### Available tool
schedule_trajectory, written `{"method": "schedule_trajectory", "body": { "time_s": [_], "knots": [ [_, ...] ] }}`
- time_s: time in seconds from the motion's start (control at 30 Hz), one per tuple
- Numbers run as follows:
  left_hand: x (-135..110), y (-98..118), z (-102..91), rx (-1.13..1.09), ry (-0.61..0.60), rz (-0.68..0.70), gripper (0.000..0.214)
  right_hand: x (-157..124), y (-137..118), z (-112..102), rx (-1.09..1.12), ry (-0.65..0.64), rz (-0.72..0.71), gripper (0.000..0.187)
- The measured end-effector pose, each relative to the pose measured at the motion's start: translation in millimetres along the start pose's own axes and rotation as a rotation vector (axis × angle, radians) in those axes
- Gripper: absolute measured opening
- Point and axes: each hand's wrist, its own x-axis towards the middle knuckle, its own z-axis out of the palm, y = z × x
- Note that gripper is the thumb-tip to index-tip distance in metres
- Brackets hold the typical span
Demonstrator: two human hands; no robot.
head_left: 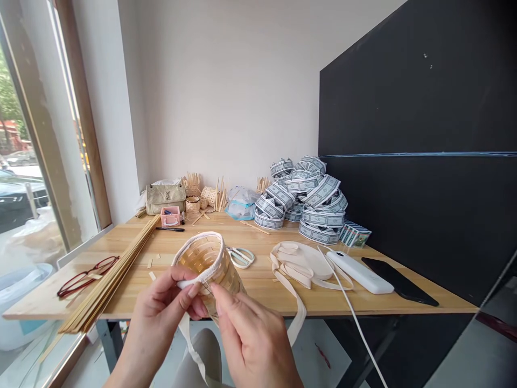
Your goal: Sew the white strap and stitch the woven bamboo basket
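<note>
A small woven bamboo basket (208, 264) with cream fabric tape round its rim is held up in front of the table edge. My left hand (161, 312) pinches the tape at the near rim, fingers closed. My right hand (250, 337) is closed too, its thumb and forefinger pressed against the basket's side at the rim; a thin needle seems to sit between them, though I cannot be sure. A loose tail of the tape (191, 345) hangs down between my hands.
On the wooden table (266, 288) lie white scissors (241, 256), a roll of cream tape (301, 261), a white power bank (359, 272) with cable, a black phone (398, 280), red glasses (86, 276), bamboo strips (111, 277), and a pile of patterned ribbon rolls (307, 202).
</note>
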Motion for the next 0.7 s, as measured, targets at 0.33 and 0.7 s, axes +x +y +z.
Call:
{"method": "schedule_trajectory", "body": {
  "time_s": [0.33,0.7],
  "knots": [
    [-2,-1,1.1,0.710,0.078,0.510,0.008,-3,-2,3,0.091,0.010,0.118,0.033],
    [-8,-12,5.7,1.053,0.047,0.873,0.014,-20,-5,6,0.113,0.011,0.335,0.025]
  ]
}}
